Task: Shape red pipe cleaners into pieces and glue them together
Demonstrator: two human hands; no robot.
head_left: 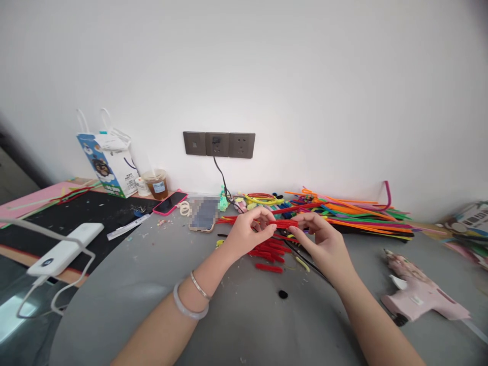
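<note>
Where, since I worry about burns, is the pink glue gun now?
The pink glue gun lies at the head view's right, on the gray table beside the right forearm.

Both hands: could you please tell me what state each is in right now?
Left hand: closed, fingertips pinching red pipe cleaner.
Right hand: closed, fingertips pinching the same red bit farther right.

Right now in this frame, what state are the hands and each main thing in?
Left hand, pinching a red pipe cleaner
Right hand, pinching the same piece
Short red pipe cleaners, lying loose
Black plug, inserted in middle wall panel
Glue gun, lying on its side
White power bank, lying flat, cable plugged in
Pink-cased phone, face up, screen dark
Drink cup, upright, brown drink inside
Paper bag, upright, handles up
</note>
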